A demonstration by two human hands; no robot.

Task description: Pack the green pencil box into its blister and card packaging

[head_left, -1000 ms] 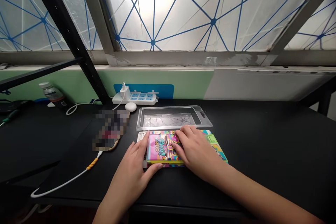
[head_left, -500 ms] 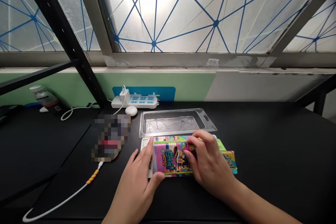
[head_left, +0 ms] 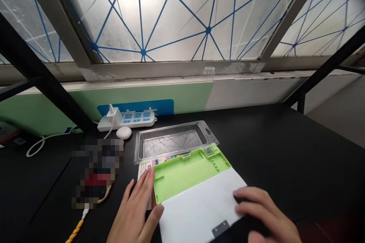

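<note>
Flipped open since half a second ago, the case (head_left: 185, 182) no longer shows us its printed cover; its white panel (head_left: 196, 203) now lies folded out toward us. Nearest, our left hand (head_left: 137, 209) is loose and spread, fingers along the case's left edge and thumb at the panel's corner, clasping nothing. Our right hand (head_left: 265, 212) has half-curled, blurred fingers at the panel's right edge; we cannot tell whether they pinch it. Between that hand and a grey clip (head_left: 220, 229) on the panel is a dark shape we can't make out. Beyond the panel is the case's shallow green compartment, set on the black table (head_left: 270, 152) in front of us, with a white printed card (head_left: 143, 171) partly beneath it. To our left lies a pixelated phone (head_left: 99, 178) with a cable (head_left: 75, 231) wrapped in yellow. Just behind the case sits a clear plastic tray (head_left: 173, 142); farther off are a round white object (head_left: 123, 133), a power strip (head_left: 138, 118) and the window (head_left: 171, 15).
</note>
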